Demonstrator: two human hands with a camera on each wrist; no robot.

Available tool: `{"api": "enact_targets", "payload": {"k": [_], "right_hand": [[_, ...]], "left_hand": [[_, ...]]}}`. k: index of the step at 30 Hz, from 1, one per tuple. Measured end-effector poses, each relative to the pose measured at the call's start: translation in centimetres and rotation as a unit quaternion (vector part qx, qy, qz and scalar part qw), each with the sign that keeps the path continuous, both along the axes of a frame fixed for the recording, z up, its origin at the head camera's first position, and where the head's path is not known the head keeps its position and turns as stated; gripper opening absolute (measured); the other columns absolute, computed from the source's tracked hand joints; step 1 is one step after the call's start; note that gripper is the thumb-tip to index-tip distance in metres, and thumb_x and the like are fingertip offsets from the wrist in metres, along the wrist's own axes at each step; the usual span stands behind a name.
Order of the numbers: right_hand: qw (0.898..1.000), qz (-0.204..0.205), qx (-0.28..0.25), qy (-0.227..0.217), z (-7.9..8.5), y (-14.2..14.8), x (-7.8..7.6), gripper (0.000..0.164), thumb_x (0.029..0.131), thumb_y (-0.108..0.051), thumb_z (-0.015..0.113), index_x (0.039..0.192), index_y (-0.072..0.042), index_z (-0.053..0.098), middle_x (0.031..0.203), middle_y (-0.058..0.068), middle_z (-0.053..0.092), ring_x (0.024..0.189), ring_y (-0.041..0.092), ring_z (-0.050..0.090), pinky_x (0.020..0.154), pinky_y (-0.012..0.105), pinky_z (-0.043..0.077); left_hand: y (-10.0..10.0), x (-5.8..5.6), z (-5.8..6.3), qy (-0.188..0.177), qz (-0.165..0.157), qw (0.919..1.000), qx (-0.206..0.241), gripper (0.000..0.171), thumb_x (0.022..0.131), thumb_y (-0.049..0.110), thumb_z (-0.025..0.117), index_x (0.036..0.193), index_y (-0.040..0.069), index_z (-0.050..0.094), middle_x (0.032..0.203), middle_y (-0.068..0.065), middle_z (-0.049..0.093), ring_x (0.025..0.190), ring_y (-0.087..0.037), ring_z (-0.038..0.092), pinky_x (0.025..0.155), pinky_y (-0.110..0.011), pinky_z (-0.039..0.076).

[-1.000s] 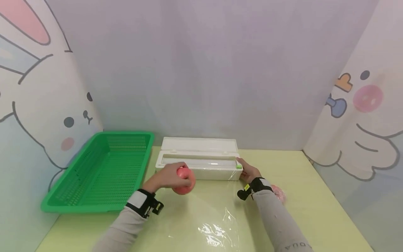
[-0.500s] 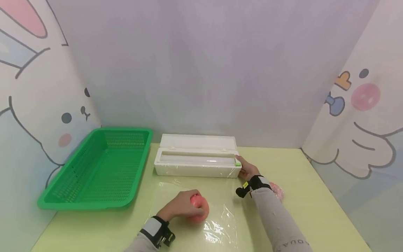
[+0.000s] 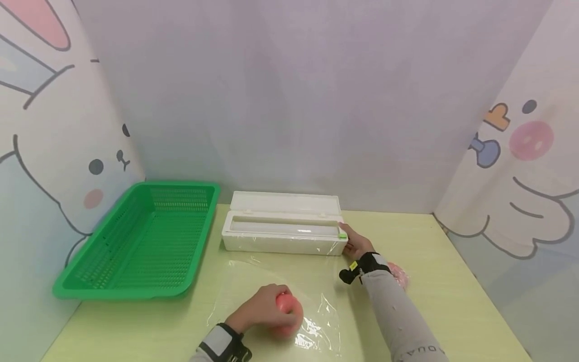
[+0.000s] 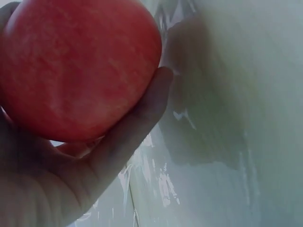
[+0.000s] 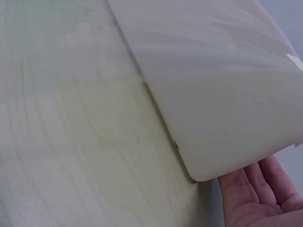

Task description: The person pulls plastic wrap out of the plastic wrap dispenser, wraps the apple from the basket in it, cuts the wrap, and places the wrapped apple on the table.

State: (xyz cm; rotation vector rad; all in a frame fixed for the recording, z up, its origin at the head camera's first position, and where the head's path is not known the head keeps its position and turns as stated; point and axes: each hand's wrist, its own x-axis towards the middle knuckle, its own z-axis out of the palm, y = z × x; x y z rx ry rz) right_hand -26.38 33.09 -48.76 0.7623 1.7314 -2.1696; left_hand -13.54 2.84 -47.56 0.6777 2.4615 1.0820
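My left hand (image 3: 264, 307) grips a red apple (image 3: 290, 317) low over the near part of the table. Its fingers and thumb wrap the fruit's sides, and the mottled skin fills the upper left of the left wrist view. Under the apple lies a sheet of clear cling film (image 3: 325, 314), drawn out from a white cling film box (image 3: 282, 245). At the box's right end, my right hand (image 3: 357, 245) holds the corner beside a green cutter slider (image 3: 342, 236). Several of its fingers (image 5: 258, 184) show against that end in the right wrist view.
A green plastic basket (image 3: 201, 251) stands at the left. The box's white lid (image 3: 285, 202) is raised at the back, near the wall. A pink, film-wrapped thing (image 3: 399, 275) lies partly behind the right forearm. Printed walls enclose the pale yellow table (image 3: 448, 291).
My left hand has carried the apple from in front of the box toward me and slightly right, down over the film. My right hand stays at the box's end.
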Motion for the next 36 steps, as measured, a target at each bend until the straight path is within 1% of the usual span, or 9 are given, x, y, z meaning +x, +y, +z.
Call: {"api": "enact_targets", "payload": {"k": [3, 6, 9, 12, 17, 22, 28, 30, 36], "right_hand": [[1.0, -0.001, -0.001, 0.001, -0.1, -0.1, -0.1, 0.059, 0.087, -0.04, 0.065, 0.128, -0.002, 0.047, 0.073, -0.01, 0.062, 0.07, 0.001, 0.06, 0.066, 0.016, 0.051], [1.0, -0.003, -0.002, 0.0, -0.3, -0.1, -0.1, 0.06, 0.087, -0.041, 0.066, 0.129, -0.002, 0.046, 0.073, -0.009, 0.061, 0.07, 0.001, 0.06, 0.066, 0.015, 0.051], [1.0, -0.002, -0.005, -0.002, -0.3, 0.0, -0.2, 0.058, 0.087, -0.04, 0.066, 0.127, -0.003, 0.047, 0.073, -0.009, 0.062, 0.07, 0.001, 0.061, 0.066, 0.015, 0.052], [1.0, 0.001, -0.004, -0.003, -0.4, 0.0, -0.1, 0.058, 0.087, -0.04, 0.066, 0.128, -0.003, 0.047, 0.073, -0.009, 0.063, 0.07, 0.001, 0.061, 0.067, 0.016, 0.052], [1.0, 0.002, 0.006, -0.006, -0.5, 0.0, -0.1, 0.066, 0.087, -0.041, 0.066, 0.134, -0.001, 0.043, 0.074, -0.009, 0.061, 0.07, 0.001, 0.06, 0.066, 0.015, 0.052], [1.0, 0.006, 0.006, -0.009, -0.5, 0.1, -0.2, 0.069, 0.088, -0.041, 0.064, 0.137, 0.001, 0.039, 0.074, -0.009, 0.06, 0.07, 0.001, 0.06, 0.065, 0.015, 0.052], [0.997, 0.064, -0.042, -0.012, 0.1, 0.3, -0.4, 0.051, 0.093, -0.041, 0.057, 0.126, -0.004, 0.045, 0.079, -0.01, 0.062, 0.074, 0.001, 0.06, 0.07, 0.014, 0.051], [0.995, 0.071, -0.062, -0.02, 0.6, 0.4, -0.5, 0.044, 0.093, -0.039, 0.057, 0.119, -0.005, 0.047, 0.079, -0.008, 0.063, 0.076, 0.002, 0.06, 0.071, 0.015, 0.051], [0.992, 0.083, -0.084, -0.039, 1.2, 1.0, -0.4, 0.038, 0.094, -0.037, 0.056, 0.115, -0.006, 0.049, 0.078, -0.006, 0.065, 0.075, 0.003, 0.061, 0.072, 0.015, 0.051]], "left_hand": [[-0.2, 0.2, -0.2, 0.009, 0.007, 0.9999, -0.002, 0.032, 0.064, 0.037, 0.073, 0.088, 0.02, 0.062, 0.08, 0.006, 0.055, 0.073, -0.007, 0.05, 0.057, -0.021, 0.044], [-0.5, 0.3, -0.2, 0.035, 0.014, 0.999, -0.023, 0.032, 0.064, 0.039, 0.071, 0.089, 0.021, 0.062, 0.08, 0.008, 0.054, 0.072, -0.006, 0.049, 0.057, -0.021, 0.042], [-0.7, 0.1, 0.0, 0.057, 0.014, 0.997, -0.05, 0.032, 0.064, 0.043, 0.07, 0.088, 0.024, 0.061, 0.078, 0.011, 0.055, 0.07, -0.004, 0.049, 0.057, -0.02, 0.04], [-1.1, -0.2, 0.0, 0.062, 0.007, 0.9961, -0.063, 0.033, 0.065, 0.047, 0.069, 0.089, 0.025, 0.061, 0.078, 0.013, 0.055, 0.071, -0.004, 0.049, 0.059, -0.02, 0.04], [-1.9, -0.8, -0.4, 0.046, -0.006, 0.9984, -0.034, 0.039, 0.068, 0.047, 0.071, 0.097, 0.022, 0.064, 0.085, 0.012, 0.058, 0.078, -0.004, 0.051, 0.066, -0.021, 0.043], [-2.4, -0.9, -0.6, 0.013, 0.006, 0.9998, 0.012, 0.04, 0.072, 0.04, 0.07, 0.106, 0.02, 0.064, 0.095, 0.008, 0.062, 0.084, -0.006, 0.053, 0.07, -0.023, 0.046], [-2.9, -1.0, -0.4, -0.008, 0.019, 0.9997, 0.015, 0.042, 0.075, 0.037, 0.07, 0.11, 0.017, 0.062, 0.099, 0.004, 0.062, 0.088, -0.01, 0.054, 0.072, -0.026, 0.048], [-3.0, -1.1, -0.3, -0.006, 0.019, 0.9997, 0.01, 0.043, 0.075, 0.037, 0.07, 0.111, 0.016, 0.062, 0.099, 0.004, 0.063, 0.088, -0.01, 0.055, 0.073, -0.027, 0.048], [-3.7, -1.2, 0.1, 0.003, 0.01, 0.9998, 0.018, 0.05, 0.076, 0.04, 0.071, 0.116, 0.013, 0.06, 0.106, 0.002, 0.064, 0.095, -0.012, 0.056, 0.078, -0.029, 0.049]]}}
